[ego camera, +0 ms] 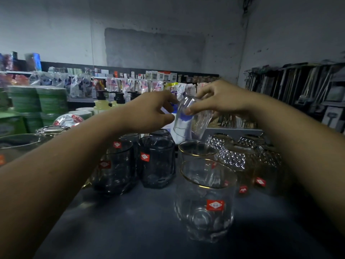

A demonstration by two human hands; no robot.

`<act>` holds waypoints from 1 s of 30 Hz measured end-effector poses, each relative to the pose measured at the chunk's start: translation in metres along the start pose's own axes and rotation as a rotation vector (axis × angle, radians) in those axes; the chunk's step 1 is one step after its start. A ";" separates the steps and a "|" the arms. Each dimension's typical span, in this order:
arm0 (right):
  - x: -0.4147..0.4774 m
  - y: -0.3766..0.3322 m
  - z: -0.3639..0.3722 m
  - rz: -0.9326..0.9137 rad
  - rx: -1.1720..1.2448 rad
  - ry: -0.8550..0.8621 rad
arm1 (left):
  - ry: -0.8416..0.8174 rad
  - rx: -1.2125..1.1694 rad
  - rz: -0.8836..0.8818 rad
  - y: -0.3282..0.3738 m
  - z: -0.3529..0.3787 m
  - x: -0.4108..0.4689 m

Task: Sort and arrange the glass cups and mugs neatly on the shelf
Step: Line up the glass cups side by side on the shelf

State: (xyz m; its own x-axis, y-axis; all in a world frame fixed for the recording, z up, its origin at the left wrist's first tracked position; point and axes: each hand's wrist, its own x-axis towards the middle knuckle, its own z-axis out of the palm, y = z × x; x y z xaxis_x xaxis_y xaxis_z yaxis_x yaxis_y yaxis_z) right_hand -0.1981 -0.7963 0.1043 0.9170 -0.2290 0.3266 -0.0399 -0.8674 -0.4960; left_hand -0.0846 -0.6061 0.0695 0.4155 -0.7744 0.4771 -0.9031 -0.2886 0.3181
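Nearest glass: gold-rimmed cup (204, 200) with red sticker, upright on the dark shelf (130, 221), at 5 o'clock.
Middle row: dark tumblers (156, 161) at 9 o'clock of it, faceted cups (240, 156) at 1 o'clock.
Right hand (222, 99): gripping a tilted clear glass (190, 118) above the row.
Left hand (149, 113): fingers parted, beside that glass; contact unclear.
Far: packaged goods (115, 85) at 12 o'clock.

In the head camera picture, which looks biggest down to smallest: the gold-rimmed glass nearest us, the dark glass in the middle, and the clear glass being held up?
1. Gold-rimmed glass, though nearness to the camera inflates it.
2. Dark glass and held clear glass, tilted in the right hand: they look alike, so I will not rank them.
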 end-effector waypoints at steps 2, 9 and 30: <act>0.006 0.004 0.005 0.019 -0.072 -0.044 | -0.005 0.012 -0.010 -0.003 0.002 0.001; 0.019 0.011 0.027 0.072 -0.216 -0.311 | -0.068 0.037 0.022 -0.002 0.009 0.001; -0.023 0.034 -0.003 -0.026 -0.180 -0.211 | -0.575 0.517 -0.004 0.091 0.013 0.019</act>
State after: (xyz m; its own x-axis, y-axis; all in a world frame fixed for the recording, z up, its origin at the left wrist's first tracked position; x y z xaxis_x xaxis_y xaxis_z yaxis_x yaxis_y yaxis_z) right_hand -0.2218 -0.8218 0.0829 0.9802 -0.1255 0.1533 -0.0684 -0.9406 -0.3326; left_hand -0.1604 -0.6540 0.0969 0.4248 -0.9027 -0.0684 -0.8964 -0.4089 -0.1713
